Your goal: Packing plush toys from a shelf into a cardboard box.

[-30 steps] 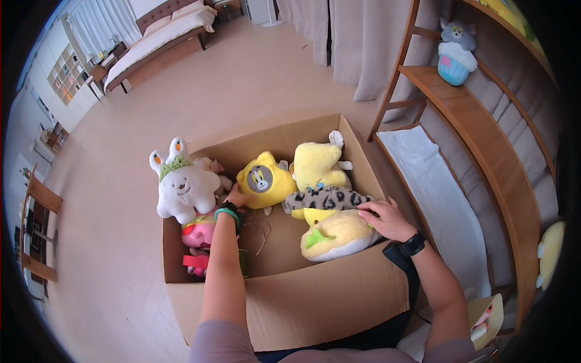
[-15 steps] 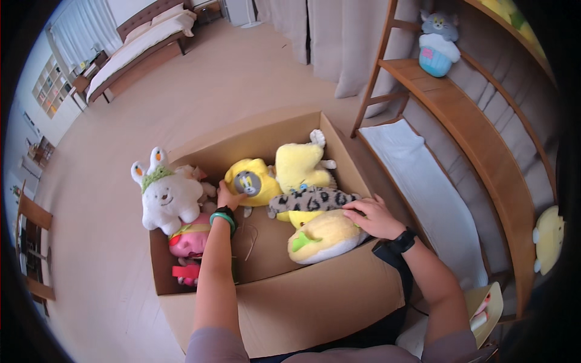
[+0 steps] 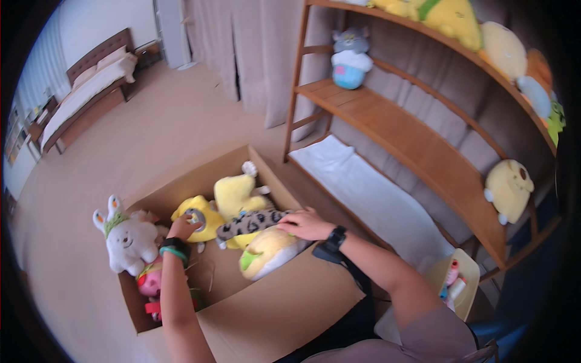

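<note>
Swung rightward since a second ago, leaving the cardboard box (image 3: 281,311) further left in view and showing more plush toys (image 3: 502,48) along the top of the wooden shelf (image 3: 393,136). Against the yellow hooded plush (image 3: 212,224) inside the box, as before, the left hand (image 3: 183,228), thumb and fingers apart; impossible to tell whether gripping. Across the grey leopard-spotted plush (image 3: 248,225) and smooth, rounded cream plush (image 3: 272,251), also boxed, the right hand (image 3: 310,224), loosely spread, fingers extended. Beside the left wrist, a fluffy white plush (image 3: 128,245) with upright ears, above a pink toy (image 3: 151,283). On the low shelf, soft white cloth (image 3: 363,193).
</note>
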`<state>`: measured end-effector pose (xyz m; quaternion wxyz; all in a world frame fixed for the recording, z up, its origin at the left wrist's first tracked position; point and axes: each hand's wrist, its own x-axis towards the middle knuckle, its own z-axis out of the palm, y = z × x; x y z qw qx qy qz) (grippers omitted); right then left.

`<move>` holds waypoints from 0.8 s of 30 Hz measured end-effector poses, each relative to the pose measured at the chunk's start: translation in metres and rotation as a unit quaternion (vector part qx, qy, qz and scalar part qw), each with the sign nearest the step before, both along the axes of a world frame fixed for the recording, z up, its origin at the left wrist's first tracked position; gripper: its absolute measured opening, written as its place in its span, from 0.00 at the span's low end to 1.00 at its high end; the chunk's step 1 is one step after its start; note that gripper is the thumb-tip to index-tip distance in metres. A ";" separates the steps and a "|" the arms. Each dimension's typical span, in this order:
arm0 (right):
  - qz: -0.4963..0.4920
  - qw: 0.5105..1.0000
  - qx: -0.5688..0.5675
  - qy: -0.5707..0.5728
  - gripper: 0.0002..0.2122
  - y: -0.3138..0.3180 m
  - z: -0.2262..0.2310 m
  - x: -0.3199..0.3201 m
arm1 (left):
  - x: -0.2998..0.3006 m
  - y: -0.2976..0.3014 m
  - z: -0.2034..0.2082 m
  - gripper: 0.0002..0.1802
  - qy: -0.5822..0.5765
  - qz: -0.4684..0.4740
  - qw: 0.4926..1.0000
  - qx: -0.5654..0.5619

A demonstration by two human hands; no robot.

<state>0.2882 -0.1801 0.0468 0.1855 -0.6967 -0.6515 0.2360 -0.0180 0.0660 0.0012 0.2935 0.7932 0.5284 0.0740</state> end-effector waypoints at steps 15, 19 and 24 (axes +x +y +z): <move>-0.081 0.963 0.154 0.207 0.14 -0.077 0.055 0.083 | 0.028 -0.066 -0.007 0.25 -0.287 0.088 0.953 -0.048; -0.246 0.936 0.250 0.025 0.12 -0.152 0.151 0.165 | 0.038 -0.073 -0.007 0.25 -0.236 0.020 0.970 -0.048; -0.437 0.784 0.354 -0.264 0.12 -0.262 0.253 0.243 | 0.038 -0.083 -0.001 0.25 -0.230 -0.003 0.973 -0.020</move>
